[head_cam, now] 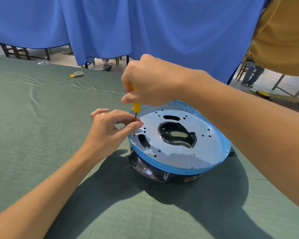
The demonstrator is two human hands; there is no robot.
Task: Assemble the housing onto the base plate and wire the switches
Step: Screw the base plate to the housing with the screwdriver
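Note:
A round silver base plate (pixel 205 147) with a blue film rim lies on top of a black housing (pixel 148 169) on the green cloth. My right hand (pixel 150 81) grips the yellow handle of a screwdriver (pixel 136 107), held upright. Its tip rests on a screw (pixel 133 134) at the plate's left edge. My left hand (pixel 110 130) pinches the metal shaft just above the screw with thumb and forefinger. The plate has a large central cut-out and several slots and small holes.
The table (pixel 41 118) is covered in wrinkled green cloth. A small yellow and grey object (pixel 77 74) lies far back. Blue curtains (pixel 162 28) hang behind, with chair legs and people's feet below them. A person in a mustard shirt (pixel 283 31) stands at the right.

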